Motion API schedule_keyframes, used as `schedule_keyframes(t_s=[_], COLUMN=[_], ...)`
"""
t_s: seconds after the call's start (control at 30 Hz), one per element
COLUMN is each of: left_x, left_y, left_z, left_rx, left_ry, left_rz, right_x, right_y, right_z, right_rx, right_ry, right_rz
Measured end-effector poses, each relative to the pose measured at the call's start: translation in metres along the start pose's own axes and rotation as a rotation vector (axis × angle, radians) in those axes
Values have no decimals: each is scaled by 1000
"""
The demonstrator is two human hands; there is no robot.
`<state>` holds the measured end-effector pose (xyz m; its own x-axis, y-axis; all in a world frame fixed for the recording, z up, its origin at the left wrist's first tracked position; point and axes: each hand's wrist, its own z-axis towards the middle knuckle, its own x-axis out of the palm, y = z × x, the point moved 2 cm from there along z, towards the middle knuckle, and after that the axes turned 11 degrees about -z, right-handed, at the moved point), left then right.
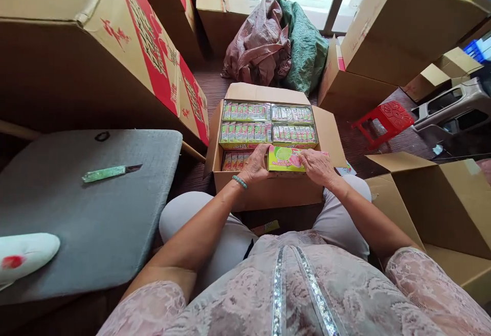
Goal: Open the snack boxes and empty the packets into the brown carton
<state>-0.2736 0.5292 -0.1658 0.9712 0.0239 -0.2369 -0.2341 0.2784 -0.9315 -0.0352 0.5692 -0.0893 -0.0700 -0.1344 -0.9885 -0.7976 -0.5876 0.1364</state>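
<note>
Between my hands is a small green and pink printed box [283, 158], held over the near right part of an open carton [268, 191]. My left hand [256, 165] grips its left end, fingers curled round the edge. On its right end my right hand [316, 166] is closed, fingertips over the printed face. Inside the carton sit several packs of small wrapped sticks [245, 132] in rows, the far ones green and pink. Reddish packs [235, 161] show at the near left, partly behind my left hand. What lies under the held box is hidden.
A grey board [115, 208] at left bears a green-handled cutter [111, 172] and a white object [26, 256]. Tall cartons [153, 65] rise behind it. Sacks [261, 44] lie beyond the carton. Right are a red stool [391, 118] and an open box [433, 213].
</note>
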Motion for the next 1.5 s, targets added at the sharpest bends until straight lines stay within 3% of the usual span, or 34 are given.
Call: schedule_keyframes(t_s=[0.1, 0.27, 0.43, 0.57, 0.73, 0.93, 1.23, 1.33, 1.43, 1.5], left_x=[2, 9, 11, 12, 13, 9, 4, -1, -2, 5], left_y=[8, 5, -1, -2, -5, -4, 0, 6, 13, 15], left_z=[-3, -5, -10, -14, -15, -16, -17, -17, -15, -13], left_rx=[-61, -145, -88, -38, 4, 25, -126, -230, -305, -298], left_ry=[-46, -43, -64, -88, -46, -41, -37, -67, -89, -82], left_rz=[-34, -59, -62, -67, -103, -139, -128, -113, -127, -155], right_x=[-6, -19, -36, -42, -40, -42, -35, -41, -43, -36], right_y=[8, 32, 66, 72, 48, -7, -98, -121, -112, -82], right_z=[11, 23, 26, 26, 18, -1, -27, -34, -38, -35], right_rx=[-22, -102, -176, -199, -178, -173, -82, 103, 226, 139], right_ry=[21, 187, 355, 427, 505, 518, 462, 397, 194, 84], right_rz=[-96, -276, -498, -587, -627, -631, -615, -559, -435, -323])
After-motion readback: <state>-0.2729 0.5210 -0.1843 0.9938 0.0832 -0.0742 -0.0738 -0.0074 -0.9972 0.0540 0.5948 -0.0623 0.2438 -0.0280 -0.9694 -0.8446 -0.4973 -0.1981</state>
